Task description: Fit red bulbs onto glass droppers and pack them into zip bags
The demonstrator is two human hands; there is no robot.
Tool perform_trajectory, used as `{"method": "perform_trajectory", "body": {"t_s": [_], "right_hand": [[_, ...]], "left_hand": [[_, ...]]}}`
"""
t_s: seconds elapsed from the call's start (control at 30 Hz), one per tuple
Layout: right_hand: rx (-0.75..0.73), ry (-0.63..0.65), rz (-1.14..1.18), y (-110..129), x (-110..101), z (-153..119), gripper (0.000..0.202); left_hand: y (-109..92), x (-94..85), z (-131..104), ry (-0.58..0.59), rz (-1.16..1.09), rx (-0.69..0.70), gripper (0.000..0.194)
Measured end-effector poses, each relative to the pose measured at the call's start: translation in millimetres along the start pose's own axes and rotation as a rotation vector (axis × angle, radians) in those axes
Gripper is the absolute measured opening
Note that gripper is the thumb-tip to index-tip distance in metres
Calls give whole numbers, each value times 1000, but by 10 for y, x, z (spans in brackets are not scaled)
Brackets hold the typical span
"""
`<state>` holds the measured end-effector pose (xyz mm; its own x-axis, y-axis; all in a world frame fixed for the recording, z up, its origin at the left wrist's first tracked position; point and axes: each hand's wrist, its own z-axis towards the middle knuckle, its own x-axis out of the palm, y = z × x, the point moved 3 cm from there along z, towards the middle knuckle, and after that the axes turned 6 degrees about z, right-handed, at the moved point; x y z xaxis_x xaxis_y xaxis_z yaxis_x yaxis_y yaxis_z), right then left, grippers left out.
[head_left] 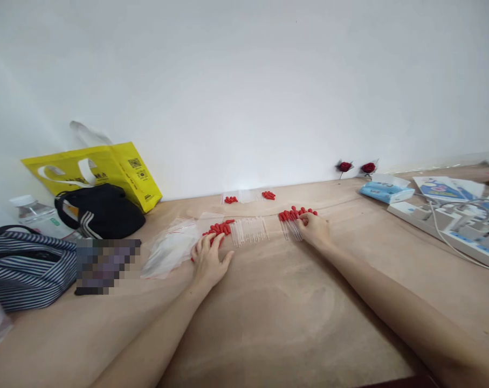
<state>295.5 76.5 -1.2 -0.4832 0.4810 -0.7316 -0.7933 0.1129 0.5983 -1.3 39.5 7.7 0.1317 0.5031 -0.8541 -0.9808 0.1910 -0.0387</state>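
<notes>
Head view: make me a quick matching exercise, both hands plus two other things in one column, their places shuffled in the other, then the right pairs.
Things:
1. Left hand
2. Right hand
3. Row of clear tubes
4. Yellow bag

Places:
A. On the table, between the two hands as seen from above
B. At the red-topped tubes
C. At the left, by the wall
D. At the pile of loose red pieces

Right pairs: 1-D; 2-B; 3-A; 4-C

Plain white wall [244, 97] behind a light-brown tabletop [276, 323]
</notes>
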Motion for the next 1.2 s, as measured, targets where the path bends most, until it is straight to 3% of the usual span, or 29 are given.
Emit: {"method": "perform_trajectory", "body": {"t_s": [0.2, 0.6, 0.77, 0.93, 1.2], "right_hand": [[16, 28, -70, 68, 111, 21, 22], [16, 35, -114, 90, 168, -21, 26], [-165, -29, -125, 269, 119, -128, 26], [-380, 83, -155, 645, 260, -332, 24], [-210, 148, -280, 806, 519, -190, 26]], "left_hand": [[89, 47, 31, 42, 69, -85, 28], [86, 46, 31, 60, 58, -105, 29], [142, 54, 56, 50, 83, -129, 27], [199, 70, 104, -3, 107, -119, 18], [189, 81, 172, -86, 114, -22, 10]]}}
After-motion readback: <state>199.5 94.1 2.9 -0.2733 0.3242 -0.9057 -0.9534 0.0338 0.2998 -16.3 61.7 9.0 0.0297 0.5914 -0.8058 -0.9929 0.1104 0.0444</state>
